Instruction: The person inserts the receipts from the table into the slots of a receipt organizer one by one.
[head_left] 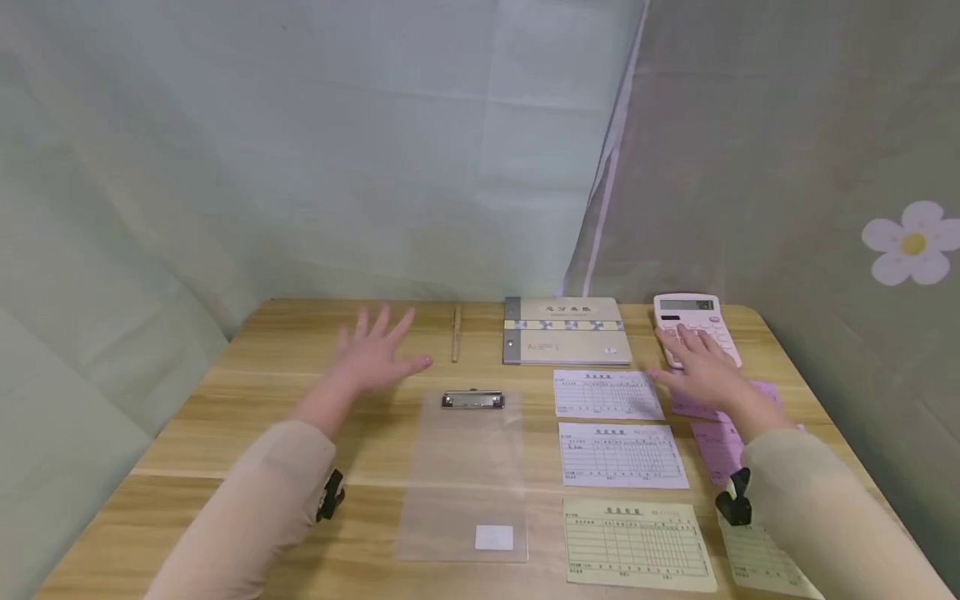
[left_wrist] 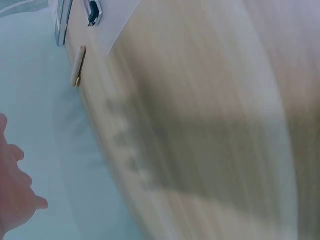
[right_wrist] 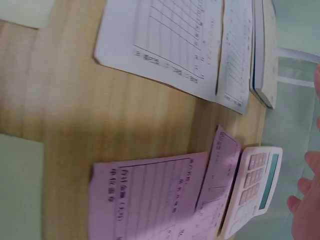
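Fingers spread, my left hand (head_left: 372, 354) hovers above the bare wood left of a pen (head_left: 456, 333) and a clear clipboard (head_left: 465, 475); its shadow falls on the table in the left wrist view. My right hand (head_left: 701, 371), fingers also spread, is over the lower part of a pink calculator (head_left: 687, 305) and hides some keys. It holds nothing. Beneath and beside the right arm lie pink slips (head_left: 720, 450). White slips (head_left: 622, 456) and a yellow-green slip (head_left: 637, 546) form a column between the clipboard and that arm.
A beige account book (head_left: 567, 342) with a grey spine lies at the back of the wooden table (head_left: 247, 367). Another yellow-green slip (head_left: 765, 554) is partly under the right forearm. Pale curtains (head_left: 375, 150) hang behind the table's back edge.
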